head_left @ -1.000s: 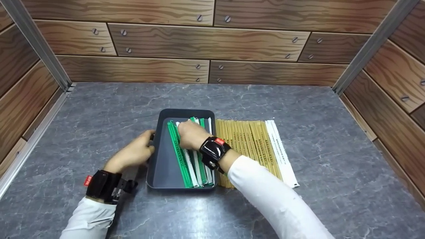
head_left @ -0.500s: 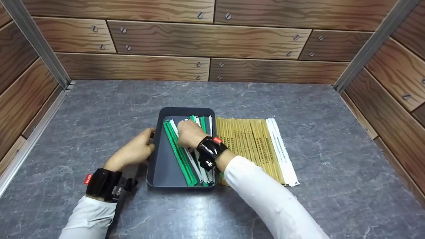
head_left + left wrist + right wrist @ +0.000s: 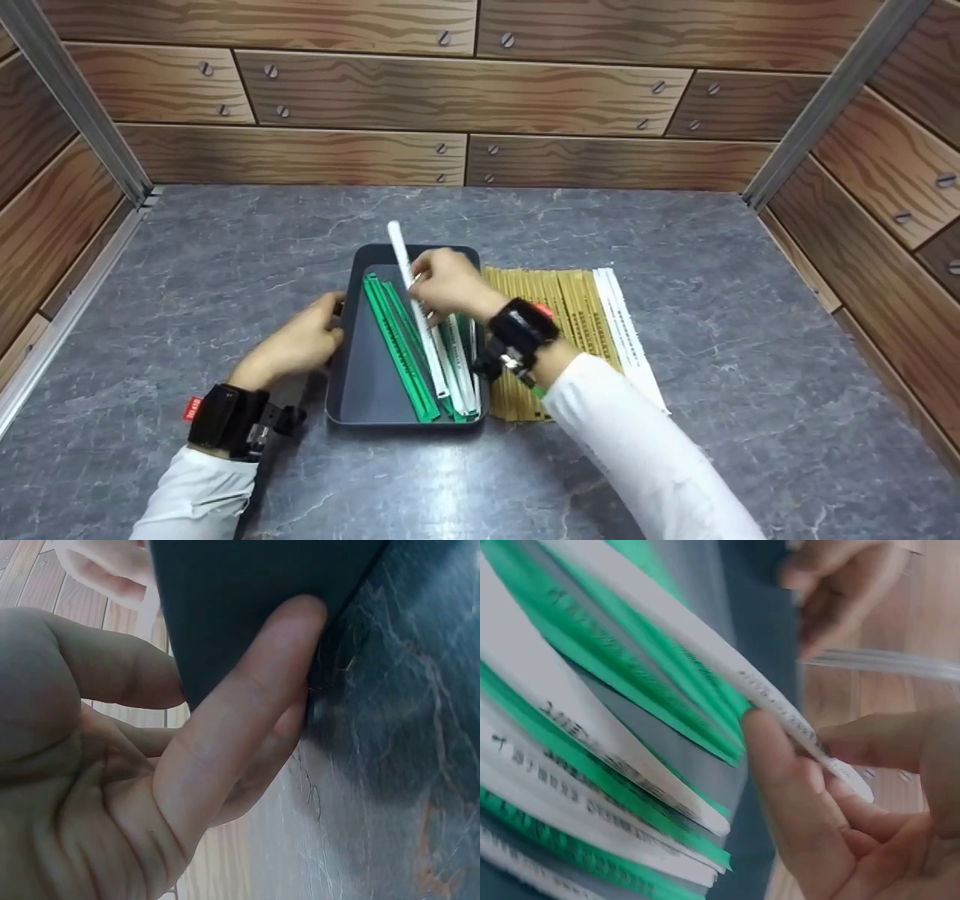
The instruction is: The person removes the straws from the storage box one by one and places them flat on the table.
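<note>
My right hand [image 3: 446, 281] pinches a white paper-wrapped straw [image 3: 399, 244] between thumb and fingers. This straw slants over the dark tray [image 3: 341, 390], its far end reaching above the back rim. Printed black characters run along it in the right wrist view, where the right hand [image 3: 840, 802] holds it near one end. Below lie green wrapped straws [image 3: 401, 349] and several more white and green ones [image 3: 461, 375] inside the tray. At the tray's left side, my left hand [image 3: 304, 337] holds the edge; its fingers [image 3: 292, 630] rest against the outer wall in the left wrist view.
Right beside the tray lies a row of brown wrapped straws [image 3: 577, 300], followed by white ones [image 3: 626, 330]. The grey marbled tabletop [image 3: 225, 247] ends at wood-patterned panels [image 3: 300, 157] at the back and both sides.
My right hand has lifted a white straw off the others and moved slightly to the back and right. Green straws inside the tray have shifted left. The left hand stays at the tray edge.
</note>
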Tool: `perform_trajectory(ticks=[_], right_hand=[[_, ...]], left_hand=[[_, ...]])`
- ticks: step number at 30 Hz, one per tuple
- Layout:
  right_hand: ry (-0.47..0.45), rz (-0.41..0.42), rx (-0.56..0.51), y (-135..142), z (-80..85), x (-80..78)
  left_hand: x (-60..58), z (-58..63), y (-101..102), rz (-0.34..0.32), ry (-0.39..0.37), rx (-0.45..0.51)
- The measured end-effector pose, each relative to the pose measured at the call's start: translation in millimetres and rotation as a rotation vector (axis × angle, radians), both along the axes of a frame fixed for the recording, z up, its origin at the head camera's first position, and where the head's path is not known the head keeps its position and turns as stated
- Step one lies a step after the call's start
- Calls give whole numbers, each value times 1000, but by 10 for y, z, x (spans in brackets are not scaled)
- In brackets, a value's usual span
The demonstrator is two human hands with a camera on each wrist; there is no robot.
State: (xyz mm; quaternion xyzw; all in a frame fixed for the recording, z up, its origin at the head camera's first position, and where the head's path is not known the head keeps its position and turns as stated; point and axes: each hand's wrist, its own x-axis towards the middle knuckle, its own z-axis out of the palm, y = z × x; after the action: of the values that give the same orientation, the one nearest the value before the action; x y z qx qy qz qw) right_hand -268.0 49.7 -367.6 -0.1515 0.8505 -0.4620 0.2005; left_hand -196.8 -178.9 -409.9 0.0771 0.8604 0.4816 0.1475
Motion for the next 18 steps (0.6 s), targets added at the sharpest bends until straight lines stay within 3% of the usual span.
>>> perform_trajectory(ticks=[3, 8, 11, 18], right_hand=[[-52, -56, -151, 211, 120, 10], [-37, -132, -284, 729, 243, 20], [-16, -159, -293, 1125, 269, 17], [3, -252, -182, 2024, 208, -15]], left_hand=[[6, 10, 9, 0, 6, -17], [24, 9, 18, 0, 14, -32], [32, 13, 22, -2, 5, -28], [23, 20, 8, -2, -10, -33]])
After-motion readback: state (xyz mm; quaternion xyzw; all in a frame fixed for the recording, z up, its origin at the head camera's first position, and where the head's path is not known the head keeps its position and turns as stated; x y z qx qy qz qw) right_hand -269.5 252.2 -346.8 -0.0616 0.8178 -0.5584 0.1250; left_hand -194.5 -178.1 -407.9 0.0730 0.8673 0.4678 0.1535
